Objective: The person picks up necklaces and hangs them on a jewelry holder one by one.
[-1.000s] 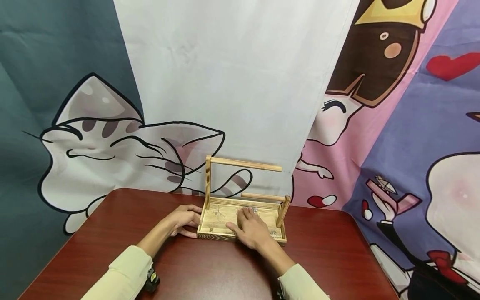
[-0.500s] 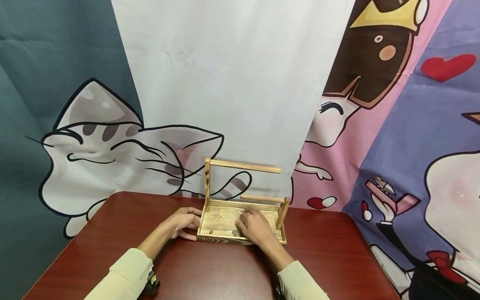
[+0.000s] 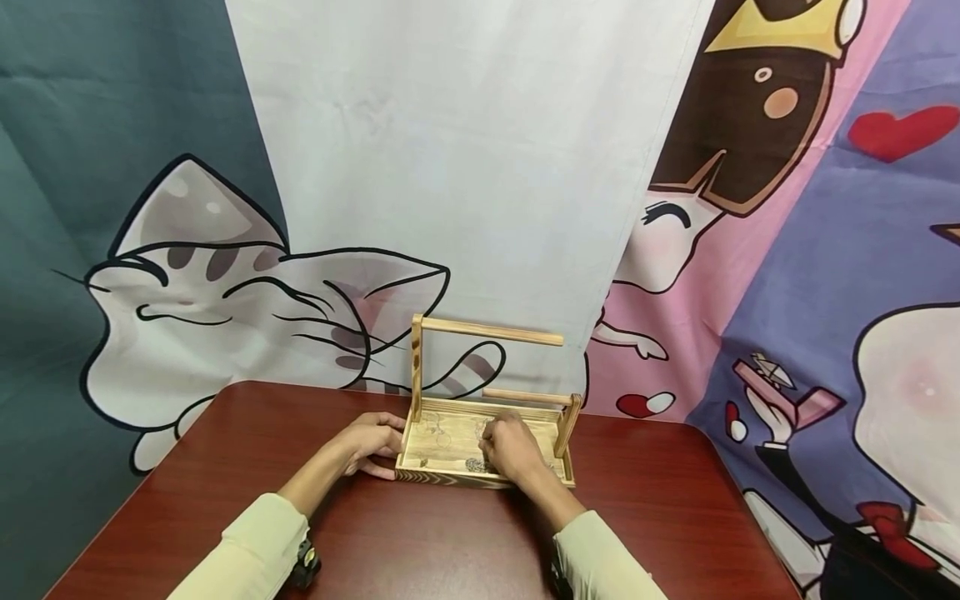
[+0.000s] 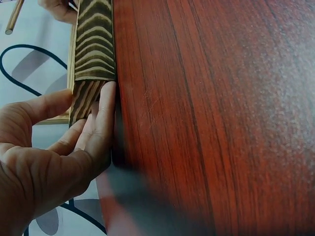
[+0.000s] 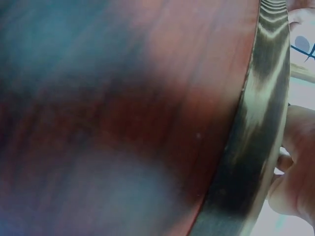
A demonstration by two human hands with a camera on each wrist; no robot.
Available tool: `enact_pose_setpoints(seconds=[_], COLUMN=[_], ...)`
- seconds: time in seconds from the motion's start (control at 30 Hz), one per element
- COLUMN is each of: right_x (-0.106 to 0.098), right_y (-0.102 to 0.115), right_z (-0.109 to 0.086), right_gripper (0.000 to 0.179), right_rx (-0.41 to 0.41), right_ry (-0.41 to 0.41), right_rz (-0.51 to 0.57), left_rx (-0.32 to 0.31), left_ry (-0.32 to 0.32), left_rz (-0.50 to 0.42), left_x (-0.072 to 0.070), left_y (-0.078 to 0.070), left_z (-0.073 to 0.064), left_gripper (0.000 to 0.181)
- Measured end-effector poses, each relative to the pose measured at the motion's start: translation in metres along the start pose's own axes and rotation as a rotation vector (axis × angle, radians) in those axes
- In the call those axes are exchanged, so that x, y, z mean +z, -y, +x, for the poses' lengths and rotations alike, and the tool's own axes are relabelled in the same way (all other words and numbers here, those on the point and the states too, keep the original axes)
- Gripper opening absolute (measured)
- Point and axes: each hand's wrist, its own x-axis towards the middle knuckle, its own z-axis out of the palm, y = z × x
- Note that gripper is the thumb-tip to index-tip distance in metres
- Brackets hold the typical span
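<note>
A wooden jewelry stand with a shallow tray and two horizontal bars stands on the table. My left hand holds its left end. In the left wrist view the thumb presses the rim and the other fingers lie against the end and low side. My right hand reaches down into the tray with bent fingers, whose tips are mostly hidden. Next to them lie a thin pale chain and a dark bunched chain; I cannot tell whether the fingers pinch anything.
Another thin necklace lies at the tray's left, with a small brownish piece near the front corner. The upper bar and lower bar rise behind the right hand. A cartoon-printed cloth hangs behind the reddish table.
My right hand has gone from spread flat over the tray to bent fingers pointing down, uncovering the dark bunched chain. The left hand keeps its hold on the stand's end.
</note>
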Motion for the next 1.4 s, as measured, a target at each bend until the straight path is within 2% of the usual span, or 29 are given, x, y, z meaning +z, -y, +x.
enact_pose_setpoints(seconds=[0.13,0.2,0.27,0.37,0.43,0.5,0.67,0.8,1.0,1.2,1.3,1.4], right_x=[0.001,-0.008,-0.028,-0.067,-0.090,-0.103,-0.109,-0.108,-0.107,-0.108,-0.110,-0.114], right_y=[-0.003,0.000,0.011,0.034,0.050,0.060,0.066,0.062,0.059,0.059,0.060,0.060], right_z=[0.002,0.005,0.008,0.014,0.018,0.020,0.023,0.023,0.021,0.019,0.018,0.016], right_gripper=[0.013,0.016,0.020,0.026,0.026,0.027,0.034,0.033,0.031,0.035,0.038,0.050], right_rx=[-0.011,0.009,0.052,0.160,0.276,0.406,0.699,0.855,0.870,0.822,0.786,0.737], right_ry=[0.001,0.035,0.082,0.162,0.206,0.230,0.242,0.198,0.152,0.120,0.124,0.184], right_rz=[-0.024,0.041,0.127,0.359,0.536,0.764,1.202,1.382,1.433,1.325,1.344,1.406], left_rx=[-0.001,-0.002,0.000,-0.002,-0.004,-0.004,0.000,-0.007,-0.006,-0.002,-0.002,-0.002], left_ry=[0.003,0.004,0.007,0.007,0.004,0.003,0.000,-0.006,-0.010,-0.005,-0.005,-0.007], left_rz=[-0.002,-0.005,-0.006,-0.007,-0.009,-0.009,-0.010,-0.010,-0.004,-0.001,-0.001,-0.002], left_x=[0.000,0.000,0.000,0.000,0.000,0.000,0.001,0.001,0.000,0.000,0.001,0.001], left_y=[0.000,0.000,-0.001,-0.001,-0.001,-0.001,0.000,-0.001,-0.001,-0.001,-0.001,-0.001], left_z=[0.001,0.001,0.002,0.001,0.001,0.000,0.000,0.000,-0.001,-0.002,-0.002,-0.002], left_gripper=[0.060,0.060,0.060,0.060,0.061,0.061,0.060,0.059,0.060,0.060,0.060,0.060])
